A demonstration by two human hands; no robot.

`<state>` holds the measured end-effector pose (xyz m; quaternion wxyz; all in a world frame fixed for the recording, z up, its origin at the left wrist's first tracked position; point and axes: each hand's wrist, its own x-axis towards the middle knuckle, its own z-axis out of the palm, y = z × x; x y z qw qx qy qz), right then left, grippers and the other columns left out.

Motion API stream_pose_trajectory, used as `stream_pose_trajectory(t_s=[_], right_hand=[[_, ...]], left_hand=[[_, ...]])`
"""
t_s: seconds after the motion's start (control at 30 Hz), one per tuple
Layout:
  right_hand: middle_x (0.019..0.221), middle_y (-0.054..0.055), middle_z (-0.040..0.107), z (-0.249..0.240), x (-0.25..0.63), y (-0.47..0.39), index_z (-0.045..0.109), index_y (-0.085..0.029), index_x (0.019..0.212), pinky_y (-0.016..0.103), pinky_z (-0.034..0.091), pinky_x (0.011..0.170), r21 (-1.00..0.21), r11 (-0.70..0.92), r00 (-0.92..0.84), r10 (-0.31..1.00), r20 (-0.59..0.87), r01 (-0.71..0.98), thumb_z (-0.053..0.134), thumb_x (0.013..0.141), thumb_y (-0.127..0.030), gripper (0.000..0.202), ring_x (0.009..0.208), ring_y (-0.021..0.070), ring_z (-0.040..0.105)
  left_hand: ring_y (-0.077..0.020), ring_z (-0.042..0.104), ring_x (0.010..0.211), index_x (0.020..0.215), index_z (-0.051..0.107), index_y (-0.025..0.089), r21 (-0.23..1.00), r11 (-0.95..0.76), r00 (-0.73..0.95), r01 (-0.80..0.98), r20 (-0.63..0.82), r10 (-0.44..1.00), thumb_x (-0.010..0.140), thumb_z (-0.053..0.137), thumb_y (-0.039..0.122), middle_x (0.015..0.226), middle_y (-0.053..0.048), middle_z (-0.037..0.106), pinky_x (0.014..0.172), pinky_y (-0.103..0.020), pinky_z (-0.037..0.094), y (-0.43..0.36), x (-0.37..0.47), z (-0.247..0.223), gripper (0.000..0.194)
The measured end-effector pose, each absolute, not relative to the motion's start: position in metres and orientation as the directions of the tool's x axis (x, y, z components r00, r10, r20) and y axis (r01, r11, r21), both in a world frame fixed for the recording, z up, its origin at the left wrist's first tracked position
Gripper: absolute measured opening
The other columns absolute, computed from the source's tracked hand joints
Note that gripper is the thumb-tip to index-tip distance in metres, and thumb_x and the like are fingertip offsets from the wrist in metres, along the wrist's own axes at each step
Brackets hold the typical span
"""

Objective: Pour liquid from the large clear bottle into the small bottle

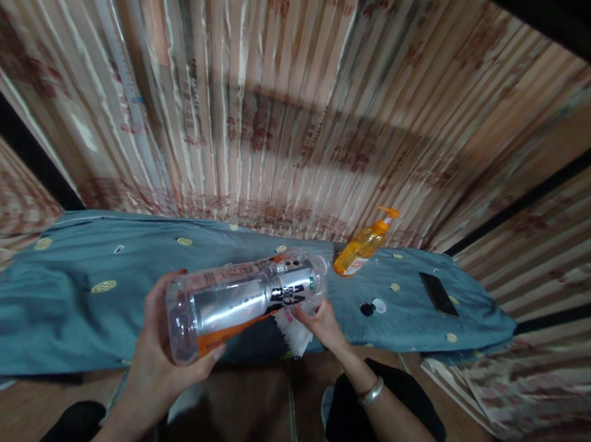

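A large clear plastic bottle point(235, 304) with a silver and orange label lies tilted across the air in front of me, its neck end to the right. My left hand point(161, 339) is wrapped round its base end. Close to the neck, my right hand point(322, 324) is closed, its thumb against the bottle's lower side. A white tissue or cloth point(296, 334) with a ragged edge hangs from under the bottle at those fingers. Some right fingers are hidden behind the bottle, as is the upper part of the white piece.
Teal patterned bedding point(138, 258) spreads below the bottle. On it are an orange pump bottle point(358, 251), a small round black and white item point(373, 307) and a dark phone point(438, 294). Striped curtains point(282, 113) hang behind and at both sides, with dark poles point(27, 141).
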<state>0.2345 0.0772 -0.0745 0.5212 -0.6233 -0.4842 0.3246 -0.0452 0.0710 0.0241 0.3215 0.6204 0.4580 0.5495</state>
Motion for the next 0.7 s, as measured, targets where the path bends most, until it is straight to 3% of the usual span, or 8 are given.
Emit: stream_pose_trajectory(t_s=[0.13, 0.37, 0.6, 0.7], right_hand=[[0.090, 0.009, 0.077, -0.074, 0.235, 0.077, 0.068, -0.018, 0.095, 0.041, 0.060, 0.077, -0.968, -0.004, 0.312, 0.947, 0.077, 0.250, 0.083, 0.064, -0.048, 0.045, 0.081, 0.0270, 0.072], [0.088, 0.012, 0.077, -0.081, 0.238, 0.078, 0.068, -0.016, 0.091, 0.043, 0.060, 0.072, -0.950, -0.046, 0.318, 0.946, 0.058, 0.309, 0.079, 0.065, -0.054, 0.047, 0.078, 0.0285, 0.071], [0.082, 0.009, 0.078, -0.087, 0.238, 0.078, 0.068, -0.018, 0.088, 0.038, 0.059, 0.067, -0.944, -0.009, 0.335, 0.936, 0.109, 0.331, 0.081, 0.065, -0.050, 0.041, 0.071, 0.0264, 0.071], [0.083, 0.009, 0.079, -0.086, 0.238, 0.077, 0.068, -0.019, 0.088, 0.038, 0.060, 0.067, -0.945, -0.014, 0.349, 0.931, 0.107, 0.327, 0.081, 0.064, -0.051, 0.042, 0.073, 0.0271, 0.072]], left_hand=[[-0.0352, 0.072, 0.110, 0.146, 0.039, 0.035, 0.811, -0.501, 0.078, 0.301, 0.503, 0.861, 0.065, 0.085, 0.037, 0.134, -0.009, 0.064, 0.087, -0.046, 0.064, 0.080, -0.055, 0.016, 0.093], [-0.0371, 0.072, 0.111, 0.148, 0.034, 0.027, 0.754, -0.536, 0.149, 0.380, 0.522, 0.840, 0.069, 0.082, 0.040, 0.132, -0.014, 0.064, 0.086, -0.048, 0.065, 0.088, -0.068, 0.008, 0.094], [-0.0399, 0.067, 0.116, 0.144, 0.041, 0.025, 0.866, -0.392, 0.005, 0.311, 0.411, 0.912, 0.066, 0.080, 0.049, 0.132, -0.014, 0.063, 0.099, -0.057, 0.056, 0.080, -0.055, 0.017, 0.090], [-0.0383, 0.069, 0.113, 0.145, 0.041, 0.024, 0.897, -0.346, -0.019, 0.276, 0.365, 0.931, 0.065, 0.080, 0.048, 0.127, -0.012, 0.066, 0.097, -0.054, 0.058, 0.076, -0.048, 0.023, 0.093]])
